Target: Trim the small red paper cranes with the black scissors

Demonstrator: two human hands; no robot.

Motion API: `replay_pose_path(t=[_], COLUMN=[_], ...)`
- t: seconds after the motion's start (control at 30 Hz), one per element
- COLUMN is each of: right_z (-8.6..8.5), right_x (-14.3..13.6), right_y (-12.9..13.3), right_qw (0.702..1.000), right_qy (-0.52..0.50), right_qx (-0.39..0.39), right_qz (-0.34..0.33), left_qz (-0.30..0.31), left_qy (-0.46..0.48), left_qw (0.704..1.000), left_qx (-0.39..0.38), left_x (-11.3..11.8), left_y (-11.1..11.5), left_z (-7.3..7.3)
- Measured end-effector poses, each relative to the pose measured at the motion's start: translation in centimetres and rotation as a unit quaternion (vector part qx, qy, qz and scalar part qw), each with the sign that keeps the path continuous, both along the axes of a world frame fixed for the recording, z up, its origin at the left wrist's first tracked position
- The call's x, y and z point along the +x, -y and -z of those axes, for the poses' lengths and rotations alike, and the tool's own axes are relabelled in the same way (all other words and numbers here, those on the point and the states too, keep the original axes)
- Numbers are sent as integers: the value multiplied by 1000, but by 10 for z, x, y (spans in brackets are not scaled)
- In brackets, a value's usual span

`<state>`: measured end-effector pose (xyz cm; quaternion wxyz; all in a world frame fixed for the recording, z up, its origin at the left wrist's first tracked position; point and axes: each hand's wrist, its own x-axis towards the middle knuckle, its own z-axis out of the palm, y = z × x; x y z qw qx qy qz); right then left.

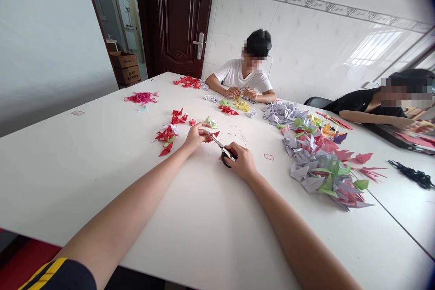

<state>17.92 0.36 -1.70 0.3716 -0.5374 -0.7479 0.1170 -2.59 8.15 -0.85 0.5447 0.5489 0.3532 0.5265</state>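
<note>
My right hand (242,159) grips a pair of scissors (225,160) with black handles, blades pointing up and left. My left hand (197,137) pinches a red paper crane (214,137), and the scissor blades lie against it. Whether the blades are cutting into the paper is too small to tell. To the left of my left hand rests a small group of red paper cranes (166,135) with a few white and green bits. A white and green crane (210,122) sits just beyond my fingers. Tiny red scraps (238,134) are scattered past the scissors.
A large heap of white, pink and green cranes (316,163) covers the right side of the white table (102,181). A bundle of pink string (141,98) lies at far left, a black cord (411,174) at right. Two people sit across, one handling something yellow.
</note>
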Motion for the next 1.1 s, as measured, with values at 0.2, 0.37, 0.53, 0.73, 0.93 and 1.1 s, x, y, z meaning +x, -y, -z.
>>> replay_pose_path(t=[0.2, 0.37, 0.53, 0.73, 0.93, 1.1], right_z=[1, 0, 1, 2, 1, -1], right_x=[0, -1, 0, 0, 0, -1], right_y=[-1, 0, 0, -1, 1, 1], right_qw=[1000, 1000, 1000, 1000, 1000, 999], right_qy=[-9, 11, 13, 11, 16, 26], right_qx=[-7, 17, 24, 15, 16, 18], right_qz=[-2, 0, 4, 5, 5, 12], left_qz=[2, -7, -10, -13, -14, -17], left_qy=[5, -4, -16, -18, -22, -29], left_qw=[1000, 1000, 1000, 1000, 1000, 999], left_qx=[-5, 1, 8, 14, 16, 17], left_x=[-1, 0, 0, 0, 0, 0], left_y=[-1, 0, 1, 0, 2, 2], left_z=[1, 0, -1, 0, -3, -3])
